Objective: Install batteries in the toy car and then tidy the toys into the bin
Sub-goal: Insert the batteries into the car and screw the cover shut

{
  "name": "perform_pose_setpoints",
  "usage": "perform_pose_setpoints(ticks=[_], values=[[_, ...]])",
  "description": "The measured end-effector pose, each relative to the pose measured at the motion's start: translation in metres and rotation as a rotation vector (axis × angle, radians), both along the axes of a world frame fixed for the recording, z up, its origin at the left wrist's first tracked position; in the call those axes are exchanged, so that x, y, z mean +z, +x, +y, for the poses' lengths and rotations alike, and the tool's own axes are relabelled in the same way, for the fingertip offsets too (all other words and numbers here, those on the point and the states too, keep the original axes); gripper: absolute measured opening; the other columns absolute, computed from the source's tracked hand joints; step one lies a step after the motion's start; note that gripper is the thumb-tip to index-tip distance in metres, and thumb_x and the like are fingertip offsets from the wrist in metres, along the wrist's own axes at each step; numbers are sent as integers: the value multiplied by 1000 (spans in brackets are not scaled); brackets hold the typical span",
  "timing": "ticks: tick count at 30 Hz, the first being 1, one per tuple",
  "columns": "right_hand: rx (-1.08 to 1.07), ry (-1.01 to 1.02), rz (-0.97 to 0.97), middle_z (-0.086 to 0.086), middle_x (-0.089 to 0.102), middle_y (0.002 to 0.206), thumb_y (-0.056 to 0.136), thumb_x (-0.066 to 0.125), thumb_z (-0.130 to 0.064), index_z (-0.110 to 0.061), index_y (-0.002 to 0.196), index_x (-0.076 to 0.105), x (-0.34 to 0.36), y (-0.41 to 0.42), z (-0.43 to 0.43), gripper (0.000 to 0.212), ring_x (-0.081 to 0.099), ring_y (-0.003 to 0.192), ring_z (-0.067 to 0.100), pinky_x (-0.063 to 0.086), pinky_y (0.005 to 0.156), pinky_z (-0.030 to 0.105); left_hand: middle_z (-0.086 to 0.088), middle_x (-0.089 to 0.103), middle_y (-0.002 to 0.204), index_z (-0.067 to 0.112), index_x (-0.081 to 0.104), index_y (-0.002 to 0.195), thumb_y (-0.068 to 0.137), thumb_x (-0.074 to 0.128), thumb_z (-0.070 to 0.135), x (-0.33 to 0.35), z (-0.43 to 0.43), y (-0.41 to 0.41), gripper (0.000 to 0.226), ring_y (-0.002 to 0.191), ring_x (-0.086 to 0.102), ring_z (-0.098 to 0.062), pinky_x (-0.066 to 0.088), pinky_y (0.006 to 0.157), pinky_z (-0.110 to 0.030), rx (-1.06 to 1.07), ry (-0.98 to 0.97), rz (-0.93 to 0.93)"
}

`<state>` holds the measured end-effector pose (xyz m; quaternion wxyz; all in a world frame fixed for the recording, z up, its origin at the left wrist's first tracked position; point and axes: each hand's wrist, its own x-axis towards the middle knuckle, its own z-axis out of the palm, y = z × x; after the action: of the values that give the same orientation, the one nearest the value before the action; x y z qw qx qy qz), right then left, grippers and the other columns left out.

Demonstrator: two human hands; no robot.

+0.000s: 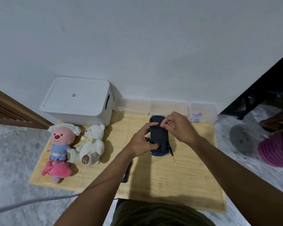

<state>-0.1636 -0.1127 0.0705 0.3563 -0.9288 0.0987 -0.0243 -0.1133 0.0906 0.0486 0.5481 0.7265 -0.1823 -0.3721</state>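
Observation:
A blue toy car (158,136) lies upside down on the wooden board (170,176), its black underside facing up. My left hand (141,142) grips the car's left side, thumb pressed near its rear end. My right hand (178,126) pinches at the far part of the underside with its fingertips; what they pinch is too small to tell. A thin screwdriver (172,152) rests on the board just right of the car. A white lidded bin (77,100) stands shut at the back left. Blue batteries (196,115) sit in a clear box at the back right.
A pink plush beaver (60,141), a white teddy bear (91,144) and a small pink plush (57,172) lie on the board's left. Clear plastic boxes (168,108) line the wall. A dark object (127,173) lies under my left forearm. A pink basket (274,152) sits on the floor to the right.

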Motion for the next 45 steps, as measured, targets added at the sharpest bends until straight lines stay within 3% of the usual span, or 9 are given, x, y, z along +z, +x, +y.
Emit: perform_pose_setpoints(ticks=[6,13,24,28,32,38,45], values=[[58,-53,7,-11,57,91,91,72,-30,-27,90,75,1,0,1,4,60,82,3,54,77,32,-1,63,128,45,51,135,76,80,3,1,-1,-1,79,94,66,-17,61,82,-33,17,-7,12],[69,-59,-26,-12,55,93,94,69,-24,-24,93,73,-1,-2,1,4,56,80,-4,47,76,20,-2,61,132,47,52,135,74,80,4,1,-1,0,79,103,65,-16,61,86,-36,25,-24,2],[49,-17,-18,-7,62,91,90,74,-26,-26,91,77,1,-1,-5,4,60,79,4,54,77,33,-1,61,132,48,52,134,76,80,4,1,2,0,79,104,64,-15,60,85,-34,19,-14,3],[44,16,-46,-7,65,91,92,71,-25,-25,98,78,-1,-5,-7,9,60,79,4,53,76,30,0,61,132,48,52,134,75,81,3,2,1,0,80,104,65,-16,61,90,-42,23,-17,2],[88,-37,-78,-9,63,91,91,72,-23,-28,103,76,-4,-11,-9,13,61,78,5,53,76,28,-1,61,132,48,53,134,75,80,2,3,0,1,79,96,66,-15,62,87,-42,28,-25,18],[122,-93,-126,-11,62,90,91,73,-22,-27,108,77,-6,-13,-9,18,53,77,-5,42,71,14,2,62,131,47,53,134,74,80,5,3,-2,1,78,110,62,-18,59,93,-44,23,-22,20],[117,-123,-176,-7,68,88,89,76,-20,-24,105,79,-13,-14,-10,18,61,77,12,51,70,28,-4,59,132,45,52,136,77,81,2,4,0,2,79,102,66,-23,61,89,-47,22,-25,39]])
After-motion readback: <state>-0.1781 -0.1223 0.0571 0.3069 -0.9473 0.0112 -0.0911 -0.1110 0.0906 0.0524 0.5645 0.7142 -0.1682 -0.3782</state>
